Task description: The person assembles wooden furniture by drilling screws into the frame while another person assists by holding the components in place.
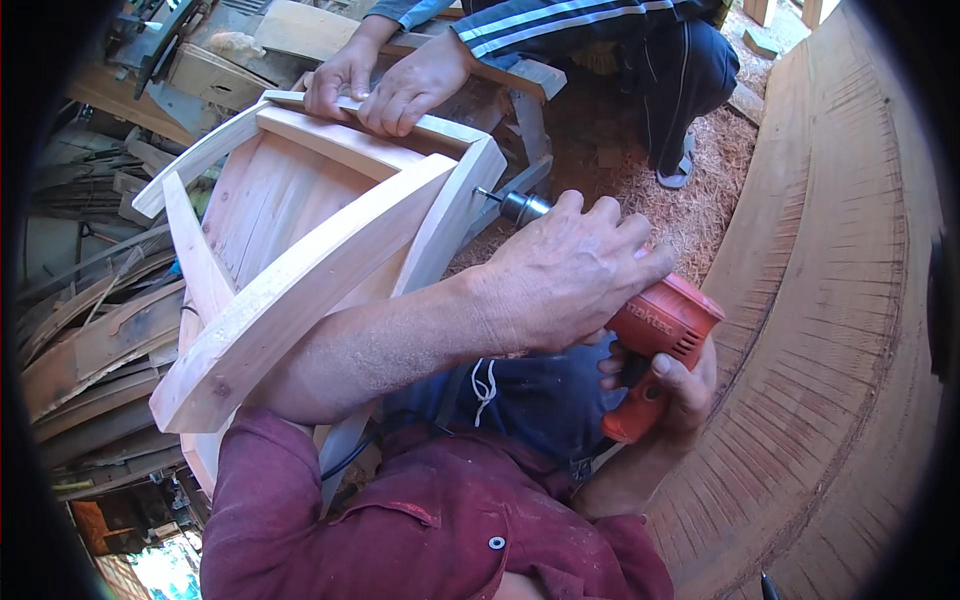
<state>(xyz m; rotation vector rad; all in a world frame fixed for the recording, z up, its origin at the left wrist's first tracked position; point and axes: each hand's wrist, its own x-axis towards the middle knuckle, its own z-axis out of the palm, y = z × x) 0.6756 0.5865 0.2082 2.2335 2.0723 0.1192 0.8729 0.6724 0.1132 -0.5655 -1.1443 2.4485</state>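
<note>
A red power drill is between my two hands. My right hand is wrapped round its handle, fingers near the trigger. From above, my left hand grips the front of the drill body, hiding part of it. The black and silver chuck points left, and its thin bit meets the side of a pale wooden frame that looks like a chair. My left forearm lies against the frame's curved rail. Another person's two hands hold the frame's top bar.
Wood shavings cover the floor by the other person's sandalled foot. A large curved wooden surface rises along the right. Stacked curved offcuts lie at the left, with boards behind the frame.
</note>
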